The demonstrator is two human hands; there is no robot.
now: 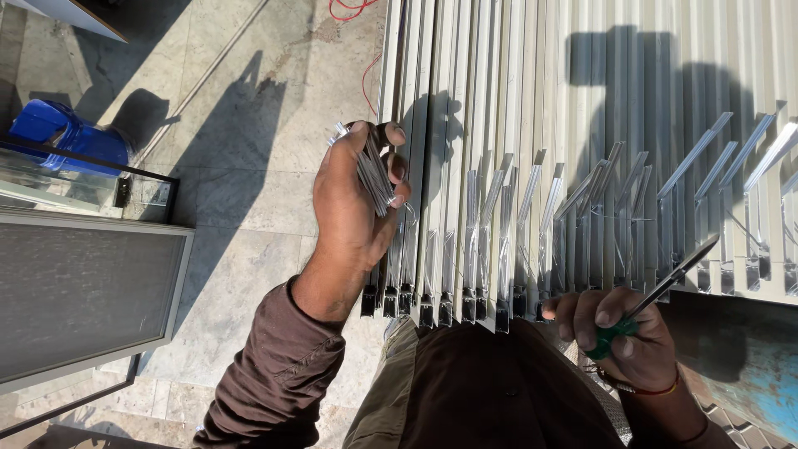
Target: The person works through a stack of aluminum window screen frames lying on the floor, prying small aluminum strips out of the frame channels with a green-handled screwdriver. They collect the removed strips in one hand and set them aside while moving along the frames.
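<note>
A pale stone-tiled floor carries everything here. On it lie a blue plastic container at the far left (partly behind a glass pane), a loose red wire near the top, and a grey-framed panel along the left edge.

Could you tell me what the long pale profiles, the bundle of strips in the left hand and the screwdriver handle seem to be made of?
Pale profiles: likely painted or coated aluminium, judging by the matte cream faces and bare silvery cut ends. Bundle of strips: thin bright metal, glinting in the sun. Screwdriver handle: probably green plastic.
</note>
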